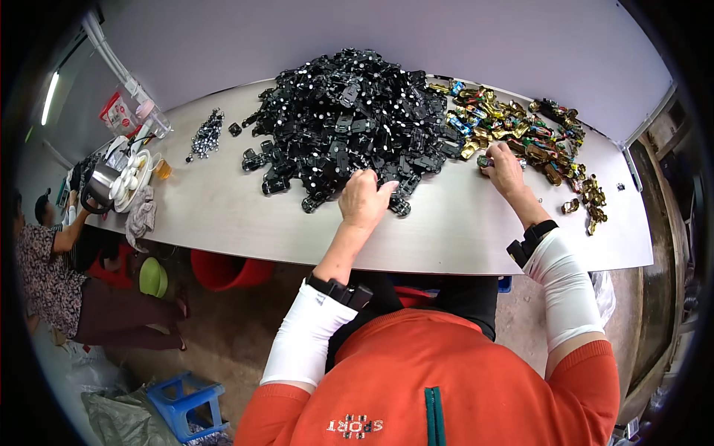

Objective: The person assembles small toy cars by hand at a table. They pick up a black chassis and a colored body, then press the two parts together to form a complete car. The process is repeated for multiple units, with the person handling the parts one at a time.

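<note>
A tall heap of black toy car chassis (349, 123) covers the middle of the table. My left hand (363, 201) is at its near edge, fingers curled down and thumb pointing right; whatever lies under the fingertips is hidden. To the right, my right hand (506, 169) is closed with its fingertips on a small toy car body (484, 161), partly covered by the fingers. Beyond that hand spreads a looser pile of shiny gold and multicoloured toy car bodies (491, 111), trailing toward the right side of the table.
Small silvery parts (207, 135) form a little pile on the left of the pale table (245, 223). A metal kettle (102, 186), a tray of cups (132, 178) and a cloth (141, 215) crowd its left end. Another person (56, 260) is at the far left, near a blue stool (187, 405).
</note>
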`<state>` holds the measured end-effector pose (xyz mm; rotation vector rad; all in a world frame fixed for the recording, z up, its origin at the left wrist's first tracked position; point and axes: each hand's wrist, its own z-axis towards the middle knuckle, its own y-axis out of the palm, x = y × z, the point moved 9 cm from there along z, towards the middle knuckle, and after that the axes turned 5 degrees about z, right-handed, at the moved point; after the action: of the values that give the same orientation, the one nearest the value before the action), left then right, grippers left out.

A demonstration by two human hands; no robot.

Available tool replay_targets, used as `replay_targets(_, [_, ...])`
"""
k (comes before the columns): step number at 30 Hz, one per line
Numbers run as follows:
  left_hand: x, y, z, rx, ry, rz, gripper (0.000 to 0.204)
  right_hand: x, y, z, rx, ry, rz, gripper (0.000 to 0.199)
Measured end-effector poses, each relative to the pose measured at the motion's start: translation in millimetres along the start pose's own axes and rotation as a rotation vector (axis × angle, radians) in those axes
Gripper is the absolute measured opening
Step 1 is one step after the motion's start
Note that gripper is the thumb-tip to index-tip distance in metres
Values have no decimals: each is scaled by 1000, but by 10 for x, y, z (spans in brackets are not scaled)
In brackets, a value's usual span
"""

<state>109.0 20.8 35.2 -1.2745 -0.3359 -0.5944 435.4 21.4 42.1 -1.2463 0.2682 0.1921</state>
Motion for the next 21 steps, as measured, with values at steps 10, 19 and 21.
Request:
replay_targets(10, [1,274,140,7,58,-77,26,-217,-153,136,108,-30,385,27])
replay_targets(19, [-300,410,264,21,-148,-867,15,-1076,485,-461,-486,231,1147,24])
replay_targets(21, [-314,550,229,-104,-301,-1141,13,-1296,543,-544,-556,158,1171,27])
